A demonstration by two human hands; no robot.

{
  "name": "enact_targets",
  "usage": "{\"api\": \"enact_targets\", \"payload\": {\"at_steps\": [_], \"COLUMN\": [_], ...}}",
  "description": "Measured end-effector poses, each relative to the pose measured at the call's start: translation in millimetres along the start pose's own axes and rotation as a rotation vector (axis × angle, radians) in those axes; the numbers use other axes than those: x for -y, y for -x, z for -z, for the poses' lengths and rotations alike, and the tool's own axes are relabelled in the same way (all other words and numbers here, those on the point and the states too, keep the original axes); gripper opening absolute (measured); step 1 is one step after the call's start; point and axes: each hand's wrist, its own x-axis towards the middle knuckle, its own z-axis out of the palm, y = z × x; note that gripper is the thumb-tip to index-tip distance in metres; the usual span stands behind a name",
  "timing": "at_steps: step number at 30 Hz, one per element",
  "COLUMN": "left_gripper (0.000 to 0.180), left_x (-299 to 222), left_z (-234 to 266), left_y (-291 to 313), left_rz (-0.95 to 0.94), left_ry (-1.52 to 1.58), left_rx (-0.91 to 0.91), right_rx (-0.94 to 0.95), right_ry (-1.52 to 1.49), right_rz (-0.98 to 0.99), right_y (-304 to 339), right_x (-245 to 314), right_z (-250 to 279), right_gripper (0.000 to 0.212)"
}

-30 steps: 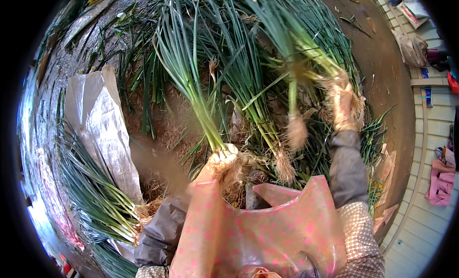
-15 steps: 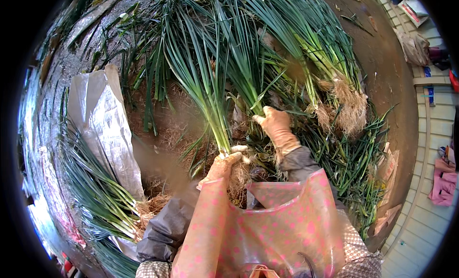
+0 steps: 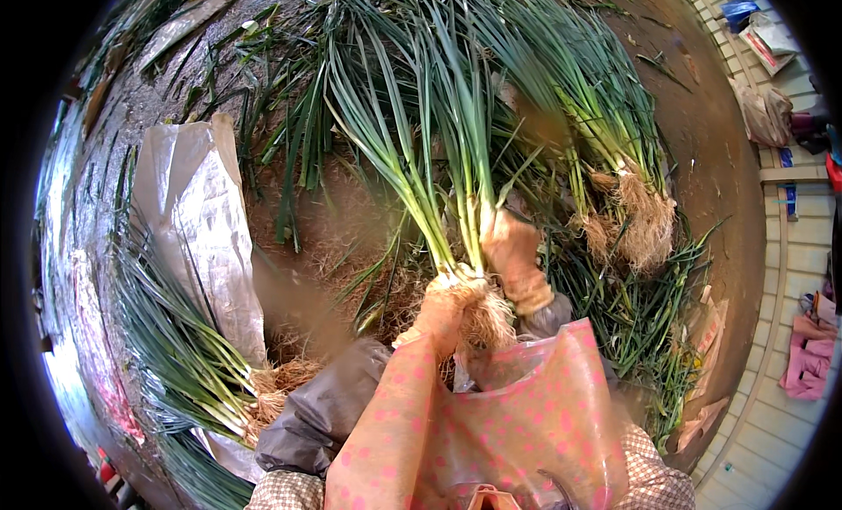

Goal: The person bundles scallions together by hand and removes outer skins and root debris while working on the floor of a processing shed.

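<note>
My left hand [image 3: 447,306], which looks gloved, is closed around the white base of a bunch of green onions [image 3: 412,178]. Their pale roots [image 3: 488,321] hang out below and beside the fist, above my lap. Close on its right, my right hand [image 3: 512,251] is wrapped around the lower stalks of more green onions [image 3: 467,172], brought together with the first ones. The long leaves fan out away from me. My right fingertips are partly hidden behind the stalks.
Rooted green onions [image 3: 627,146] lie at the far right, above a heap of loose green leaves [image 3: 623,321]. To the left, another bundle [image 3: 197,361] lies by a pale plastic sheet [image 3: 197,221]. A pink-dotted apron [image 3: 517,422] covers my lap. Muddy ground [image 3: 307,216] shows between.
My right hand has drawn its stalks nearer, against the bunch in my left hand. My left hand has shifted right and slightly up, and the two bunches now meet at their bases.
</note>
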Motion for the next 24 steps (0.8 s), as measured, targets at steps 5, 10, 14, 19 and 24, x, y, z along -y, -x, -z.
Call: {"api": "enact_targets", "payload": {"at_steps": [5, 10, 14, 19, 24], "left_gripper": [0.012, 0.026, 0.028, 0.030, 0.033], "left_x": [2, -6, -10, -7, 1], "left_z": [20, 34, 60, 72, 51], "left_y": [7, 19, 27, 38, 27], "left_rz": [0.072, 0.058, 0.056, 0.055, 0.088], "left_ry": [0.016, 0.063, 0.130, 0.159, 0.137], "left_rx": [-0.142, 0.038, 0.230, 0.282, 0.349], "right_rx": [-0.103, 0.441, 0.209, 0.196, 0.656], "right_ry": [0.089, 0.542, -0.192, 0.022, -0.881], "right_rz": [0.356, -0.100, -0.909, -0.399, -0.703], "right_y": [16, -19, -47, -34, -21], "right_x": [14, -22, -80, -58, 1], "right_z": [20, 24, 37, 52, 1], "right_gripper": [0.039, 0.036, 0.035, 0.070, 0.058]}}
